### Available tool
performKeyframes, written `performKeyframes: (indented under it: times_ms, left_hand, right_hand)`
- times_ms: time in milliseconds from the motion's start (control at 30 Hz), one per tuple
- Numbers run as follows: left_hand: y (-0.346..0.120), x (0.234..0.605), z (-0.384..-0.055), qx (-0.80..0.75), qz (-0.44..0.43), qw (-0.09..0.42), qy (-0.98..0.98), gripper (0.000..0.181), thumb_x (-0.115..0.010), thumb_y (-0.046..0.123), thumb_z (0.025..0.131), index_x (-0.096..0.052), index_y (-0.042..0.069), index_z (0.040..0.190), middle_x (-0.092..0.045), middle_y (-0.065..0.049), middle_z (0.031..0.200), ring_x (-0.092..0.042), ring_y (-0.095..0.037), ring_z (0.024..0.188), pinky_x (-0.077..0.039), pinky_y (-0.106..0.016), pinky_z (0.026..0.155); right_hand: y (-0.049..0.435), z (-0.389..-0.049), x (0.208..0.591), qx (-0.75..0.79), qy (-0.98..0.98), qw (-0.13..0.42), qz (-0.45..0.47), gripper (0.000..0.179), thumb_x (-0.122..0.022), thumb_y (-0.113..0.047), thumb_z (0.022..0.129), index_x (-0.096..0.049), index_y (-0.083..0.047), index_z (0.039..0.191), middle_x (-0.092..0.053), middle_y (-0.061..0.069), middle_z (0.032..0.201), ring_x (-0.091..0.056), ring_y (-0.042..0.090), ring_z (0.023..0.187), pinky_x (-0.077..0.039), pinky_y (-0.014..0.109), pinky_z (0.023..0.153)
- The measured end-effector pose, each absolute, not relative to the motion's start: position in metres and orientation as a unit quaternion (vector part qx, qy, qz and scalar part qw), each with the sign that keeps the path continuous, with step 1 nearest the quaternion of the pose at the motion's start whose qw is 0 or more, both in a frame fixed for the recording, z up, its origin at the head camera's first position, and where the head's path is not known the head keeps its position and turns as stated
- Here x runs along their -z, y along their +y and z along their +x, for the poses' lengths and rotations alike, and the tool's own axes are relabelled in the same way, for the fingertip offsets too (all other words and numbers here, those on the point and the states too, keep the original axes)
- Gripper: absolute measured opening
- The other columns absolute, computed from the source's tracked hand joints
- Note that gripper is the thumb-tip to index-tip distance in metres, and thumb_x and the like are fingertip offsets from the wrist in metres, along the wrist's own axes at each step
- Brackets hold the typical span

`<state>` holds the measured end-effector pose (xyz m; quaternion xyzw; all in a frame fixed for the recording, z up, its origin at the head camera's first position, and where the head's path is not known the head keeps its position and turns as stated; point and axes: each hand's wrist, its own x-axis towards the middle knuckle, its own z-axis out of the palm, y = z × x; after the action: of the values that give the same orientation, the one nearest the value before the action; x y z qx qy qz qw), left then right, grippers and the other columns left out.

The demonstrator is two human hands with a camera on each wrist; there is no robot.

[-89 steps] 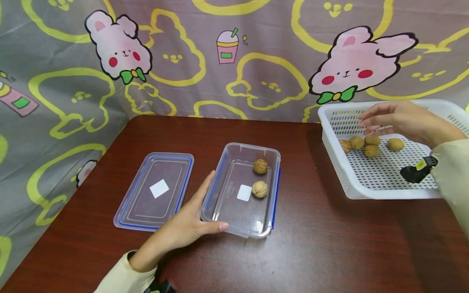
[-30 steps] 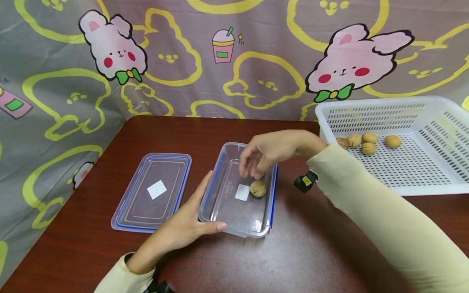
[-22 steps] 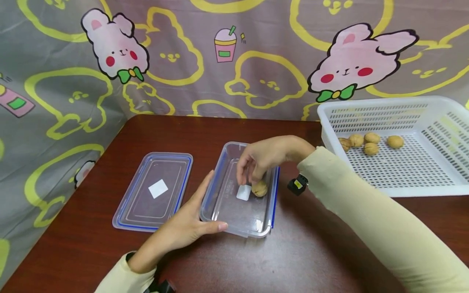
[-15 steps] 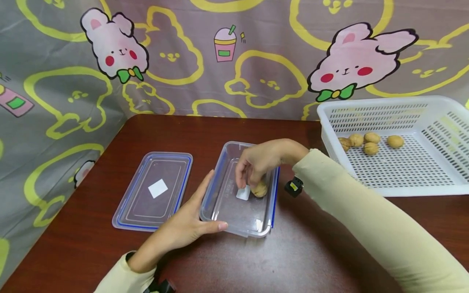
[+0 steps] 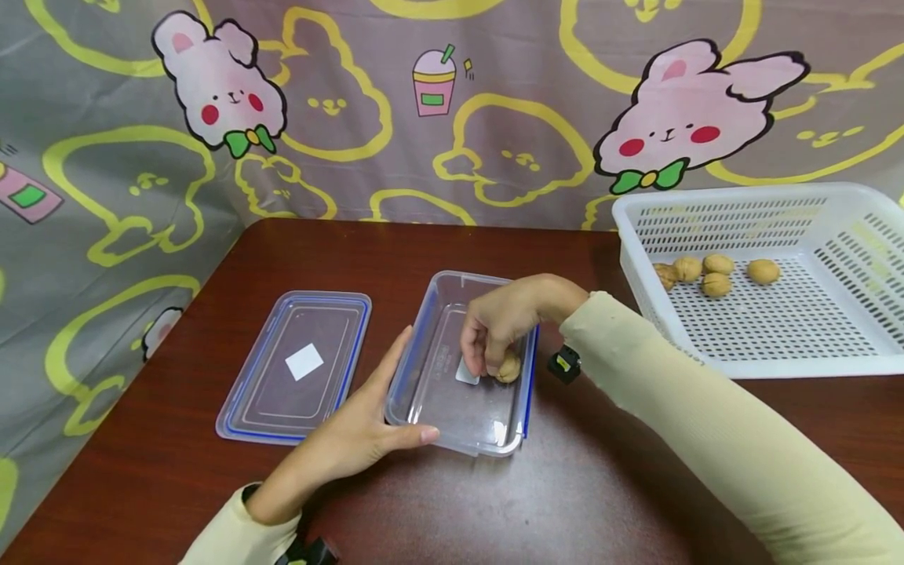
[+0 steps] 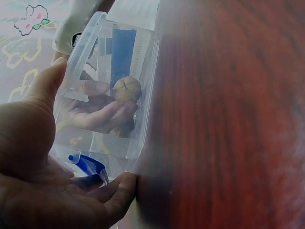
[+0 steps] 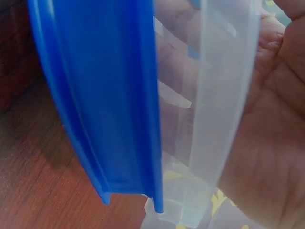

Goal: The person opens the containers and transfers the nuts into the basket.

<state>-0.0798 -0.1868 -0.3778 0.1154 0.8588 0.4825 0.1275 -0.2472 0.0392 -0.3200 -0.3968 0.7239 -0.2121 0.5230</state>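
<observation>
A clear plastic food container with blue clip flaps sits mid-table. My left hand grips its near left corner, thumb along the front rim and fingers along the left side. Inside, my right hand curls its fingers downward. Thumb and fingertips close in on a walnut, partly covered from above; the left wrist view shows that walnut between thumb and fingers through the wall. A darker walnut shows behind the fingers there. A blue flap fills much of the right wrist view.
The container's lid, blue seal showing, lies left of the left hand. A white perforated basket stands at the right back, holding several walnuts. A patterned cloth hangs behind the table.
My right hand has come from over the basket into the container, then lowered toward its near end. The near walnut has shifted slightly right. My left hand keeps its grip.
</observation>
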Motion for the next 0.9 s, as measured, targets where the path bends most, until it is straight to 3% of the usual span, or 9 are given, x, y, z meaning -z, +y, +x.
performKeyframes:
  times_ms: [467,900]
  left_hand:
    - [-0.1867,0.3763,-0.0796,-0.48,0.122,0.124,0.86,0.119,-0.087,0.031,0.087,-0.001,0.031,0.17,-0.011,-0.01,0.177,-0.022,-0.037,0.159,-0.019,-0.066,0.126]
    - [-0.187,0.3757,-0.0782,-0.475,0.115,0.131,0.863,0.119,-0.086,0.033,0.088,0.0,0.034,0.17,-0.01,-0.009,0.177,-0.02,-0.038,0.16,-0.019,-0.067,0.126]
  right_hand:
    - [0.0382,-0.2459,0.3223,0.188,0.708,0.554,-0.396,0.022,-0.071,0.006,0.085,-0.076,0.004,0.106,-0.072,-0.003,0.088,-0.06,0.007,0.08,-0.05,0.022,0.071]
    - [0.0388,-0.2436,0.3201,0.143,0.713,0.544,-0.418,0.027,-0.07,0.009,0.08,-0.078,-0.001,0.103,-0.068,-0.005,0.084,-0.058,0.007,0.08,-0.049,0.021,0.073]
